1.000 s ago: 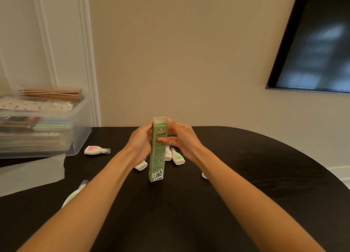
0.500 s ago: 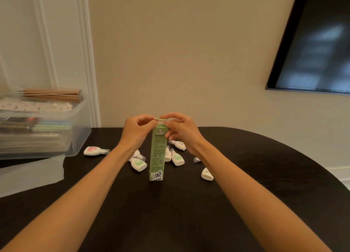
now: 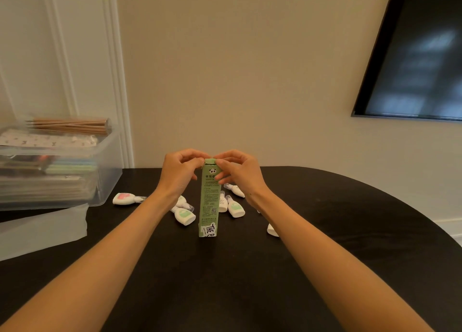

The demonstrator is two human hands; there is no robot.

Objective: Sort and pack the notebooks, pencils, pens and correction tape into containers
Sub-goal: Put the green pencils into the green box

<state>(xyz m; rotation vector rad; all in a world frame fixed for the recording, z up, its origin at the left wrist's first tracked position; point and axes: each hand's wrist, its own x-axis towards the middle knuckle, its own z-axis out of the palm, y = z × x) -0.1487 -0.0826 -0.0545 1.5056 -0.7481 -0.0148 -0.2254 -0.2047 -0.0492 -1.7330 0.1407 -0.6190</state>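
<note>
1. Two hands in the head view: left hand (image 3: 178,175) and right hand (image 3: 240,174) pinch the top flap of the upright green box (image 3: 209,201) with curled fingers (image 3: 191,154), at the middle of the table (image 3: 325,231).
2. Uneven pressing could topple the tall, narrow box onto the correction tapes (image 3: 185,215) just behind it.

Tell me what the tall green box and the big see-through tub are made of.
The tall green box looks like thin matte cardboard: printed sides, sharp folded edges, a top flap. The big see-through tub is probably frosted plastic: stacked notebooks show blurrily through its smooth wall.
</note>
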